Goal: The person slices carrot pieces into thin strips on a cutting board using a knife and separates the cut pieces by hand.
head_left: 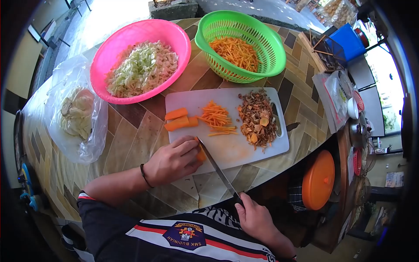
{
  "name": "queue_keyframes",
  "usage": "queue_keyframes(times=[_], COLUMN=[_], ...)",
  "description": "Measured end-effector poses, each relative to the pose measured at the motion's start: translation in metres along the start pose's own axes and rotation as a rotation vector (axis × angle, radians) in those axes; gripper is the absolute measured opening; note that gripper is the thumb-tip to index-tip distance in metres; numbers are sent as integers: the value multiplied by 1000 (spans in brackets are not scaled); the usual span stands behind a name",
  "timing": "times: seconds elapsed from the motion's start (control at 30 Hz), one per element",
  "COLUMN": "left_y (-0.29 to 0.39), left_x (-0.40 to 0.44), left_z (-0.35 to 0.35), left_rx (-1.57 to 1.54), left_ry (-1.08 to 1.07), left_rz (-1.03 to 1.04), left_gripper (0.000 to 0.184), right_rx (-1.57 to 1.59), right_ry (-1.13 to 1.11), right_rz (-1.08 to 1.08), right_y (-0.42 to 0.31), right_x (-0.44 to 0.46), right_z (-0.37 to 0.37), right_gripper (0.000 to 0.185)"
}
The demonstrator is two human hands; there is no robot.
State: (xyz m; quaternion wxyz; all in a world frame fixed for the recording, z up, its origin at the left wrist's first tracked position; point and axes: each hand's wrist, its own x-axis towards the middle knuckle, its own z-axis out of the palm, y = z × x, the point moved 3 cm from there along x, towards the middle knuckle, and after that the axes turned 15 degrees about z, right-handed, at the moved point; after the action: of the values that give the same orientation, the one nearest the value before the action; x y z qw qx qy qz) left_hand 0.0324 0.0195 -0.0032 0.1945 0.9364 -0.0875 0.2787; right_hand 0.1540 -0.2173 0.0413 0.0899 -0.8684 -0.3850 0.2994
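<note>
My left hand [173, 160] is closed over a piece of carrot [201, 154] at the near left edge of the white cutting board [235, 153]. In my right hand [257, 217] is the handle of a knife [219, 174]. Its blade points up and left, the tip beside the carrot under my left fingers. Farther up the board lie several carrot chunks [176, 114] and a small pile of carrot sticks [215, 115]. A heap of peelings and scraps [260, 122] covers the board's right side.
Behind the board stand a pink basin [182, 65] of shredded cabbage [146, 70] and a green colander [276, 65] of carrot strips [235, 52]. A plastic bag [78, 144] holding cabbage [77, 113] lies at left. An orange lidded container [318, 180] is beyond the table's right edge.
</note>
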Motion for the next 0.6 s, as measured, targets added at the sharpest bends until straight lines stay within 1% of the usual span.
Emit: queue_keyframes(times=[0.23, 0.43, 0.6], left_y=[-2, 1, 1], left_x=[-1, 0, -1], left_z=[1, 2, 2], left_rx=[0, 47, 35], left_ry=[-19, -12, -23], left_rz=[-26, -20, -30], left_gripper=[26, 29, 31], right_rx=[-34, -77, -95], right_ry=[-44, -98, -109], right_rz=[31, 59, 36], right_y=[-6, -8, -14], right_x=[0, -4, -2], right_z=[-2, 2, 0], right_gripper=[30, 31, 25])
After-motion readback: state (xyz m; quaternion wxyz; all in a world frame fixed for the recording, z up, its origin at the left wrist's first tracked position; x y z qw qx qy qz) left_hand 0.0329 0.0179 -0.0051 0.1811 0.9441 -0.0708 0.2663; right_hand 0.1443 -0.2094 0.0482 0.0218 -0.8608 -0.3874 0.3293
